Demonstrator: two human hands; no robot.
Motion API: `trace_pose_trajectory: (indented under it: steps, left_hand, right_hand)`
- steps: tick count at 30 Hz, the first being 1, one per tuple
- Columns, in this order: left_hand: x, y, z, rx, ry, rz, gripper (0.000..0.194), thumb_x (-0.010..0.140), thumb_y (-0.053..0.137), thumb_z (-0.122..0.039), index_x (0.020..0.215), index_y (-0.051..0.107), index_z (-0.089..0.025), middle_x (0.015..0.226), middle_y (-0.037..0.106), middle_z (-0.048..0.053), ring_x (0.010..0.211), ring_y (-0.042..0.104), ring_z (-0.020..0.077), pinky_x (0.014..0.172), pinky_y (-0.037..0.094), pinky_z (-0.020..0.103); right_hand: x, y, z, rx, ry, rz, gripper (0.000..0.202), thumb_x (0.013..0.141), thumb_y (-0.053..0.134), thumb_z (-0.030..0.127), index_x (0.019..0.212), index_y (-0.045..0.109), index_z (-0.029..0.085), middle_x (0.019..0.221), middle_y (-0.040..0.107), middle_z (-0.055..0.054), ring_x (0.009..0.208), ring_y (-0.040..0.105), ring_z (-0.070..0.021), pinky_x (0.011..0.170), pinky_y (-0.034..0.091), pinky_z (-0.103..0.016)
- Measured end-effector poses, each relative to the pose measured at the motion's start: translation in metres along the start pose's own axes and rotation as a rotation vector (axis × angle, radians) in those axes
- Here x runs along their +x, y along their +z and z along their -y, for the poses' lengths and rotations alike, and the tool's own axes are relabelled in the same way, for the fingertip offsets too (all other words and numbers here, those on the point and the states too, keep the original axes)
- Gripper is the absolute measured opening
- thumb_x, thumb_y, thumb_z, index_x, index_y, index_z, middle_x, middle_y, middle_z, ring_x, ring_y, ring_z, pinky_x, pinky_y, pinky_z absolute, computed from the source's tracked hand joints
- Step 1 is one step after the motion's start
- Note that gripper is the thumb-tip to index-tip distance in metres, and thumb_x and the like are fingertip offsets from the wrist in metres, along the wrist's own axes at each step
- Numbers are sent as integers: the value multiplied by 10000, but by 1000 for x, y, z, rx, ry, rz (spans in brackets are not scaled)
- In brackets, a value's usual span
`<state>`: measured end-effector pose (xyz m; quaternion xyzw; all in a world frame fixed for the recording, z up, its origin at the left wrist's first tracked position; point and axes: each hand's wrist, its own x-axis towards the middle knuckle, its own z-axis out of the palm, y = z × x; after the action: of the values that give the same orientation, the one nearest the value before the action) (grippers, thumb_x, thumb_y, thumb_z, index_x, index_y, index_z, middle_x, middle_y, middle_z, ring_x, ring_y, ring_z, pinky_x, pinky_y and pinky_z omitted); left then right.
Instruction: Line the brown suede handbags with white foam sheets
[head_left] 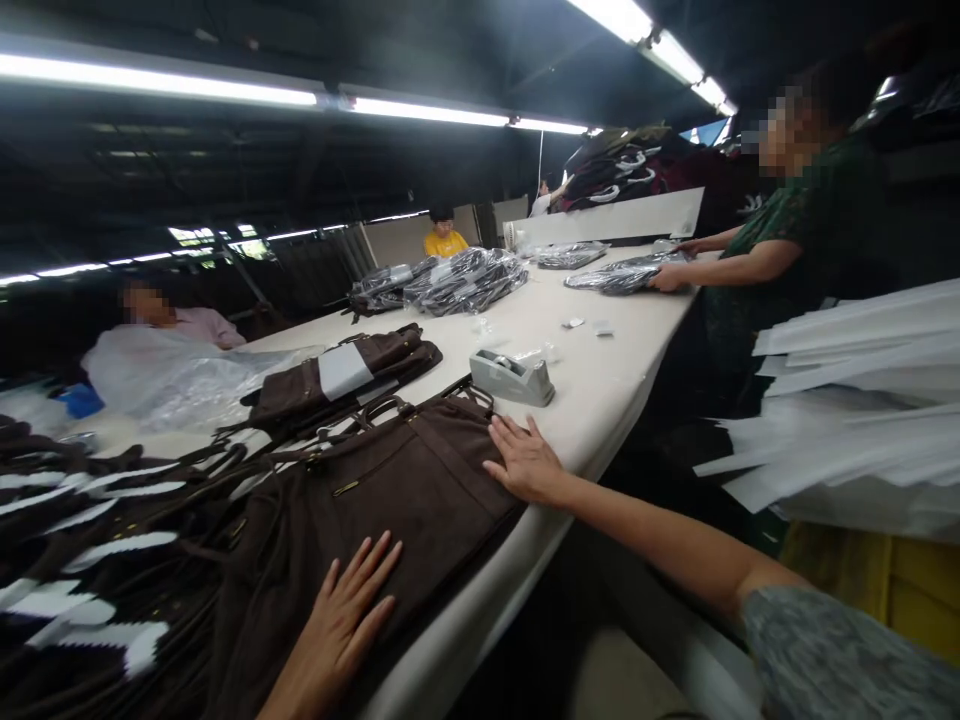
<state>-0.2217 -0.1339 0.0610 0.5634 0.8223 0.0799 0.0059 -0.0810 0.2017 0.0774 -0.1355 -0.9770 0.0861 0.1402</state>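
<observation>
A dark brown handbag (427,485) with a zipped front pocket lies flat along the near edge of the table. My left hand (349,605) rests on its lower left part, fingers spread. At the bag's right end, my right hand (523,462) lies with fingers stretched out, touching the brown fabric. Just beyond that hand stands a grey tape dispenser (511,378). Behind the bag is a stack of folded brown bags (341,380) with a grey-white band around it.
Many brown bags with white paper on their handles (112,550) pile up at left. Plastic-wrapped bags (465,280) lie farther along the white table (592,390). A person at right (795,220) handles a wrapped bag (626,275). White sheets (862,400) are stacked at right.
</observation>
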Motion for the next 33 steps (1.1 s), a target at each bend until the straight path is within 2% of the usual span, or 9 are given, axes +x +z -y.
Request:
trace_pose_trajectory:
  steps: [5,8,11,14,17,21,25,29,33]
  left_hand:
    - [-6,-6,-11,-90,-212,-92,500,954,295,-436,1428,399,-314,1503,384,5,1416,300,238,1147,238,568]
    - [-11,1,1,-116,-325,-162,549,903,323,-467,1314,572,-202,1409,520,42,1354,419,234,1135,344,457]
    - [-3,-11,25,-55,-421,-63,499,837,391,-454,1172,682,-225,1261,649,35,1196,590,256,1040,481,400]
    - [40,-53,30,39,-420,112,420,699,521,-353,1047,734,-258,970,762,41,928,713,295,867,578,422]
    - [110,-82,2,89,-309,102,337,667,566,-336,916,753,-209,930,764,85,919,710,315,864,573,437]
    - [174,-44,-48,41,-81,-179,485,938,298,-375,1309,553,-192,1397,550,65,1348,444,220,1147,346,446]
    - [165,10,-64,-51,200,-178,430,962,351,-334,1365,490,-272,1422,527,24,1374,406,201,1183,279,488]
    - [151,9,-68,-154,58,-212,406,940,396,-370,1300,547,-256,1391,557,43,1353,434,210,1185,274,479]
    - [162,-13,-88,-269,-343,-328,388,857,462,-516,1004,635,-202,1150,658,115,1159,563,266,1085,385,438]
  right_hand:
    - [-1,-5,-14,5,185,101,598,1014,273,463,1501,303,116,1545,301,-126,1444,222,-249,1167,101,-522]
    - [3,-13,-4,1,235,58,535,993,390,420,1410,454,92,1484,398,-180,1374,334,-291,1117,228,-512]
    - [13,-21,9,16,312,-37,424,930,545,396,1177,643,65,1295,551,-215,1222,460,-312,1030,343,-455]
    - [20,-23,17,50,392,-107,349,887,619,394,1033,689,85,1173,584,-196,1132,488,-307,949,400,-425]
    - [14,-13,17,98,450,-213,309,915,581,379,1061,663,119,1140,587,-167,1087,499,-293,884,437,-412]
    - [-2,8,6,212,418,-319,365,966,491,370,1251,574,157,1234,579,-137,1129,501,-269,948,426,-417]
    - [-5,18,-8,350,270,-255,420,993,441,363,1347,508,149,1363,541,-95,1265,447,-236,1105,314,-398]
    - [-3,13,-9,386,352,-285,358,964,506,386,1220,593,152,1355,534,-111,1243,453,-256,1072,345,-407]
    - [1,-7,1,314,412,-285,192,917,586,307,960,649,132,1065,618,-147,1044,532,-285,908,438,-434]
